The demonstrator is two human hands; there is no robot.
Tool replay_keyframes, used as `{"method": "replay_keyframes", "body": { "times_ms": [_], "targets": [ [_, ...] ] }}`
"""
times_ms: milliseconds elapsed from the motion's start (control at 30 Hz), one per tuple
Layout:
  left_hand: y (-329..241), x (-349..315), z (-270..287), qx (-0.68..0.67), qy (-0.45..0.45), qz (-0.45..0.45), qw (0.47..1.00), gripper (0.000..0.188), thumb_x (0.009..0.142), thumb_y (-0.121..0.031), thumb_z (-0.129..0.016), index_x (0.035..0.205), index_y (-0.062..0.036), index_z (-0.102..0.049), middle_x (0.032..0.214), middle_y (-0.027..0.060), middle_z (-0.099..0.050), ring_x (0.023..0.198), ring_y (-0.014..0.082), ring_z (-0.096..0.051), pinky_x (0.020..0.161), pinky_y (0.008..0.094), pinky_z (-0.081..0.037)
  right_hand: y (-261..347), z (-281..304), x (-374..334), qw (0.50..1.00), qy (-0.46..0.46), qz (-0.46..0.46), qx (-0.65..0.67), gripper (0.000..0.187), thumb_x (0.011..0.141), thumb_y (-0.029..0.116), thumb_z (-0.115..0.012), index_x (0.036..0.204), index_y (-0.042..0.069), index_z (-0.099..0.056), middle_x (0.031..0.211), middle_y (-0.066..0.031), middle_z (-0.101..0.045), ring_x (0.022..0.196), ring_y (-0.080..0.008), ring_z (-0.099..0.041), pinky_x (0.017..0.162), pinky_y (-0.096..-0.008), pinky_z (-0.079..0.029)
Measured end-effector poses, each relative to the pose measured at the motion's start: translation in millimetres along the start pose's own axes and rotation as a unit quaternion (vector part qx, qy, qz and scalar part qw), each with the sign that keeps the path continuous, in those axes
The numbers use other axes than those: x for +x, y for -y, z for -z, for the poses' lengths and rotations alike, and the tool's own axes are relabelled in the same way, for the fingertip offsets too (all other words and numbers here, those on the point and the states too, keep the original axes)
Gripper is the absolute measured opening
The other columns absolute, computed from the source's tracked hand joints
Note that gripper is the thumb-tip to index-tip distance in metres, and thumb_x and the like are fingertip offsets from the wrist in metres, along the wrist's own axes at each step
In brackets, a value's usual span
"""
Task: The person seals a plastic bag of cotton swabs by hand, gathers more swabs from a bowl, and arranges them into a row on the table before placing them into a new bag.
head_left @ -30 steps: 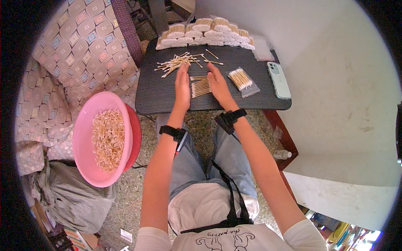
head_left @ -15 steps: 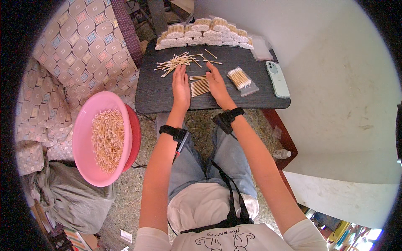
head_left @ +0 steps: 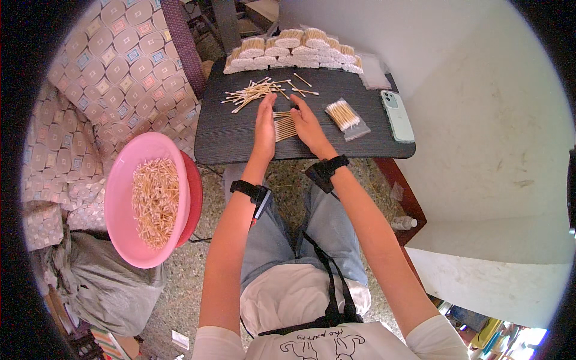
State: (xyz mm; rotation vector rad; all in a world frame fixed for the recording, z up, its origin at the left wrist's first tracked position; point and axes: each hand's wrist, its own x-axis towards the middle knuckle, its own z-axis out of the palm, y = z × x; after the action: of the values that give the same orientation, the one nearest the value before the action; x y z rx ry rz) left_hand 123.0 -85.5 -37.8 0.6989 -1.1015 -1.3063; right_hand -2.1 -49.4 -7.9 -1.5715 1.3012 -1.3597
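A flat row of cotton swabs (head_left: 285, 128) lies on the dark table (head_left: 228, 141) between my two hands. My left hand (head_left: 264, 127) stands on edge along the row's left side, its fingers stretched out. On the opposite side my right hand (head_left: 308, 127) is held with straight fingers, its palm turned to the swabs and covering their right ends. Just beyond my fingertips is a loose heap of cotton swabs (head_left: 255, 93), with a few single ones beside it. To the right of my right hand lies a clear plastic bag (head_left: 355, 130) partly filled with swabs.
Bundles of swabs (head_left: 291, 51) are stacked along the table's far edge. Clear plastic bags (head_left: 375, 75) and a pale green phone (head_left: 397, 117) lie at the right. A pink basin (head_left: 123, 231) of swabs stands left, on something red. A wall (head_left: 480, 120) rises on the right.
My hands have come slightly closer together, the right one moving left over the swab row's ends. The heap and the bag have stayed in place.
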Motion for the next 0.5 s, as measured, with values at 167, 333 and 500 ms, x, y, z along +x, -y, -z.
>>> {"method": "replay_keyframes", "body": {
  "times_ms": [167,333,500],
  "targets": [
    [-17.6,-10.8,-9.1,0.224,0.057,-0.025,0.973,0.045,0.097,-0.026,-0.040,0.134,0.0000,-0.039,0.139,0.0172,-0.039,0.130,0.0275,-0.035,0.108,0.0362,-0.025,-5.7,13.0,-1.6,0.992,0.018,0.065,-0.108,0.044,0.091,0.010,-0.046,0.132,-0.003,-0.038,0.131,-0.0229,-0.045,0.123,-0.0366,-0.041,0.104,-0.0390,-0.032],
    [-34.4,-23.5,5.6,0.606,0.216,-0.166,0.748,0.051,0.095,-0.025,-0.043,0.136,0.0027,-0.032,0.140,0.0211,-0.036,0.131,0.0330,-0.033,0.109,0.0420,-0.023,-5.9,25.3,-15.3,0.930,0.098,0.183,-0.302,0.045,0.090,0.013,-0.046,0.131,-0.003,-0.039,0.132,-0.0222,-0.044,0.124,-0.0361,-0.040,0.105,-0.0427,-0.031],
    [-38.5,-35.3,10.5,0.662,0.253,-0.244,0.662,0.050,0.095,-0.025,-0.043,0.133,0.0048,-0.036,0.138,0.0216,-0.037,0.130,0.0341,-0.033,0.108,0.0447,-0.025,-0.2,37.3,-23.8,0.881,0.181,0.206,-0.386,0.050,0.092,0.020,-0.046,0.136,-0.001,-0.035,0.141,-0.0182,-0.035,0.130,-0.0331,-0.035,0.108,-0.0432,-0.027]
  ]
}}
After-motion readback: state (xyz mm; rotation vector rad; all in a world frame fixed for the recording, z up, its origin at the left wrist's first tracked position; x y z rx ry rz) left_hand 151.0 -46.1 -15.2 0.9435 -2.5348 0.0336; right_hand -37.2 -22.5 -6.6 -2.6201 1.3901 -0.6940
